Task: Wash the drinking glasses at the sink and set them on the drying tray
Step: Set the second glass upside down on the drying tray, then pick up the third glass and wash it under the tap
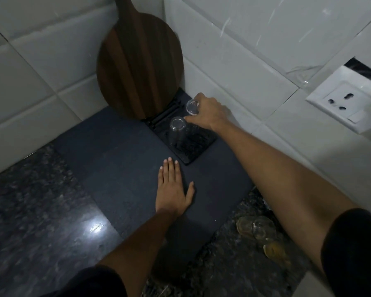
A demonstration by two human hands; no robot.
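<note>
Two glasses on the black drying tray in the far corner

The right hand (210,112) grips an upturned glass (192,107) at the far end of the drying tray (193,154); a second upturned glass (177,130) stands just nearer. The left hand (173,190) lies flat, fingers straight, on the dark mat (120,159).

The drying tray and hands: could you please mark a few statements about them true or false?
1. The right hand grips a glass over the tray. True.
2. The left hand holds a glass. False: it lies flat on the dark mat, holding nothing.
3. A second glass stands upside down on the tray. True.
4. A wooden board lies flat on the counter. False: it leans upright in the tiled corner.
</note>
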